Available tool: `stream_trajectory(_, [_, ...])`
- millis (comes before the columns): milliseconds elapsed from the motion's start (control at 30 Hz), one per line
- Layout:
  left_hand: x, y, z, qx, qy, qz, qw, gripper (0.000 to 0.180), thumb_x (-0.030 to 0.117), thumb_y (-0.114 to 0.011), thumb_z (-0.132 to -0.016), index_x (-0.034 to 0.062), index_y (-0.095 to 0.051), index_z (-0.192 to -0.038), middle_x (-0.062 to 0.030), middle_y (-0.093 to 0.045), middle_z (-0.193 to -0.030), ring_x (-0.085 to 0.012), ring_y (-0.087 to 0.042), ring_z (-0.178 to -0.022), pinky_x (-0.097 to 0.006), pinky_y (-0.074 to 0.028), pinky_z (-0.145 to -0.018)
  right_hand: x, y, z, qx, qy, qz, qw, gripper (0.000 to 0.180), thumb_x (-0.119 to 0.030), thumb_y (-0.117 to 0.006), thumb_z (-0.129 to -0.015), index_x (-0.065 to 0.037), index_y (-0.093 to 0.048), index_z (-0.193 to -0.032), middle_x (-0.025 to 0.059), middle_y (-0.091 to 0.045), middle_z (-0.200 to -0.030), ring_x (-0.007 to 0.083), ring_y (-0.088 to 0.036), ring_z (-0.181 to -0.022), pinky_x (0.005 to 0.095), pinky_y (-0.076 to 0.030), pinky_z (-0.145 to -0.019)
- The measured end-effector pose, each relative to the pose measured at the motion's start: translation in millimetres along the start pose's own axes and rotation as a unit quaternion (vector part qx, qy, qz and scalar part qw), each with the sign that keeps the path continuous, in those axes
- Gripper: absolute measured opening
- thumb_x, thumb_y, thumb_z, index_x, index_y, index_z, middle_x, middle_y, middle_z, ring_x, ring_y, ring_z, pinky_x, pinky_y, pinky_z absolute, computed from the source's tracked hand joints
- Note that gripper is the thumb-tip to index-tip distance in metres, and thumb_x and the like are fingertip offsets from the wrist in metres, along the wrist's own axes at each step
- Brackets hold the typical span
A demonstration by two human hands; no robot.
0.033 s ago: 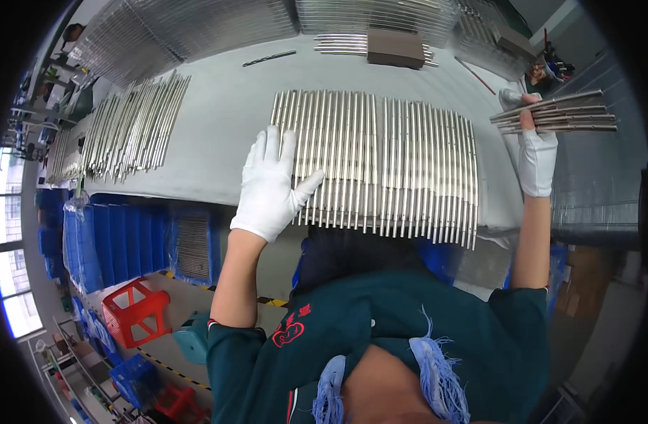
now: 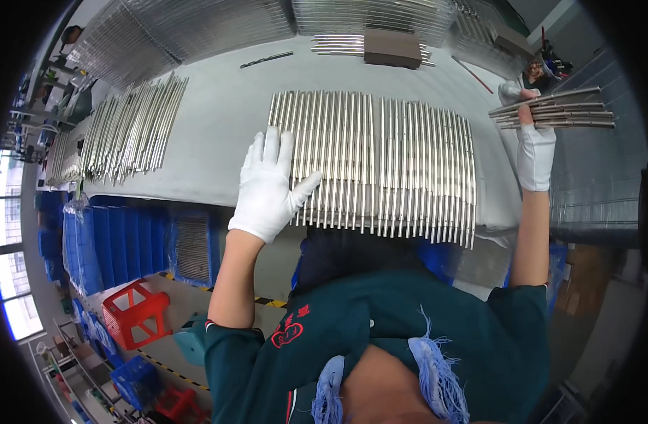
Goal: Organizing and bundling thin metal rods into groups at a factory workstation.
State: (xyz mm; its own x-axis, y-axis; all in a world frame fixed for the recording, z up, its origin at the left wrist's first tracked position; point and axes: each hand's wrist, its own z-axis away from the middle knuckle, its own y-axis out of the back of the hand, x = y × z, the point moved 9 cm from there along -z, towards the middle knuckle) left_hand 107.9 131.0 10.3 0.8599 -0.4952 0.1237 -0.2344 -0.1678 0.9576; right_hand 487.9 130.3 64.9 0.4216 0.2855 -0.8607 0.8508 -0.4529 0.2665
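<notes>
Dozens of slim metal rods (image 2: 426, 155) lie side by side on the pale surface (image 2: 214, 134), in front of the person, with a narrow gap partway along the row. Their near ends seem to reach past the edge, which would make them easy to take hold of. The gloved left hand (image 2: 264, 187) lies flat at the row's left end, thumb angled over the rods; its grip is spread and clasps nothing, probably steadying round pieces that could roll. Out to the right, the right hand (image 2: 536, 148) has its grip closed around a small bundle (image 2: 582, 113), ends fanning outward. Thumb and finger show bare skin beyond the glove, perhaps for better feel. A brown block (image 2: 392, 49) sits across other rods, maybe as a weight. More rods (image 2: 133, 131) lie at the left, well apart from the row.
</notes>
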Motion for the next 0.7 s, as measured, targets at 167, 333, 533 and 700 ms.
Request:
stream_trajectory(167, [6.5, 3.1, -2.5, -0.037, -0.008, 0.014, 0.999, 0.073, 0.049, -0.051, -0.083, -0.0079, -0.037, -0.126, -0.0304, -0.036, -0.128, -0.0467, -0.033, -0.120, -0.047, -0.028, -0.101, 8.8, -16.1, -28.0, 0.009, 0.000, -0.050, 0.999, 0.027, -0.022, -0.056, -0.090, -0.006, -0.057, -0.111, 0.0008, -0.058, -0.104, 0.0095, -0.051, -0.093, 0.0234, -0.039, -0.086])
stream_trajectory(333, [11.5, 2.0, -3.4, -0.036, -0.015, 0.001, 0.999, 0.069, 0.047, -0.050, -0.084, -0.0066, -0.038, -0.126, -0.0315, -0.036, -0.128, -0.0489, -0.033, -0.119, -0.049, -0.027, -0.102, 17.2, -64.3, -52.0, -0.067, 0.012, -0.029, 0.997, 0.028, -0.024, -0.056, -0.090, -0.007, -0.057, -0.112, -0.0004, -0.058, -0.105, 0.0091, -0.052, -0.094, 0.0227, -0.040, -0.084])
stream_trajectory(533, [7.7, 3.6, -1.6, -0.038, -0.006, 0.022, 0.999, 0.070, 0.048, -0.051, -0.083, -0.0056, -0.039, -0.126, -0.0322, -0.037, -0.127, -0.0515, -0.033, -0.117, -0.051, -0.026, -0.101, 62.0, -87.9, -54.9, -0.096, -0.049, -0.072, 0.992, 0.031, -0.028, -0.054, -0.090, -0.007, -0.057, -0.112, 0.0006, -0.058, -0.107, 0.0092, -0.051, -0.096, 0.0240, -0.038, -0.088])
stream_trajectory(700, [-19.1, 32.5, 30.1, 0.062, 0.131, 0.160, 0.977, 0.049, 0.036, -0.059, -0.084, -0.0026, -0.050, -0.114, -0.0234, -0.053, -0.106, -0.0322, -0.055, -0.094, -0.038, -0.044, -0.083, 85.4, -75.5, -54.5, -0.053, -0.082, -0.102, 0.990, 0.032, -0.028, -0.054, -0.091, -0.005, -0.055, -0.114, 0.0006, -0.058, -0.103, 0.0077, -0.052, -0.091, 0.0214, -0.041, -0.081])
